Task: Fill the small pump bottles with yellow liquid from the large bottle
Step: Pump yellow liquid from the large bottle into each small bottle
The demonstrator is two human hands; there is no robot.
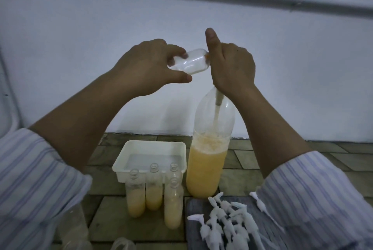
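My left hand (149, 66) holds a small clear bottle (188, 61) on its side, its mouth turned toward my right hand. My right hand (230, 66) grips the pump on top of the large bottle (207, 161), thumb pointing up; the pump itself is hidden under my fingers. The large bottle stands about half full of yellow liquid, with a tube running down inside its neck. Three small bottles (154, 191) stand open on the floor with yellow liquid in them, and one more stands behind by the tray.
A white plastic tray (150, 146) stands behind the small bottles. Several white pump tops (228, 223) lie on a dark mat at the lower right. Clear empty containers (74, 227) sit at the lower left. A white wall rises just behind the tiled floor.
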